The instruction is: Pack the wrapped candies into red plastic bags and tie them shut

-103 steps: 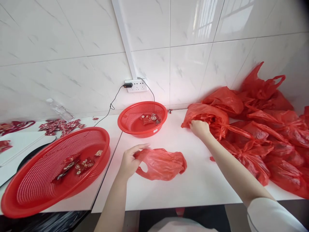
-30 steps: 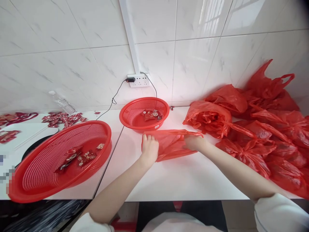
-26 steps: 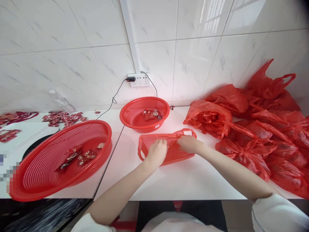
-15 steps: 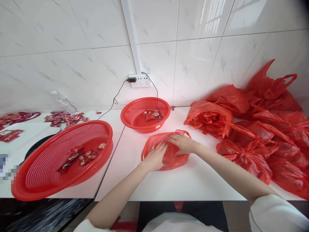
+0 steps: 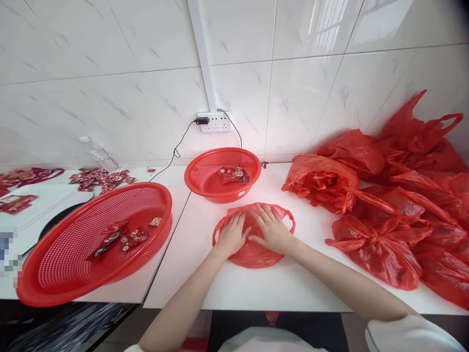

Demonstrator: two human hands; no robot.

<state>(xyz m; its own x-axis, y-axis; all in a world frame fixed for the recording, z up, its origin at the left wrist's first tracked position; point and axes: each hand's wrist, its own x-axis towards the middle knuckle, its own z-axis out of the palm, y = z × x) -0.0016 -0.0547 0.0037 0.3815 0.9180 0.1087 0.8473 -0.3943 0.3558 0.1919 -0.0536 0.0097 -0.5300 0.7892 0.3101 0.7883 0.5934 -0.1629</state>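
2 red mesh baskets: lg basket [image 5: 54, 274], sm basket [image 5: 205, 172]. 1 flat red bag [image 5: 252, 255]. 2 hands: left hand [image 5: 232, 235], right hand [image 5: 273, 233]. Filled red bags [image 5: 384, 247]: several, too heaped to count. 1 socket strip [image 5: 217, 122], 1 clear bottle [image 5: 98, 154].

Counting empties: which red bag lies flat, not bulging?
The bag under the left hand and right hand, before the smaller basket; the piled bags on the right bulge.
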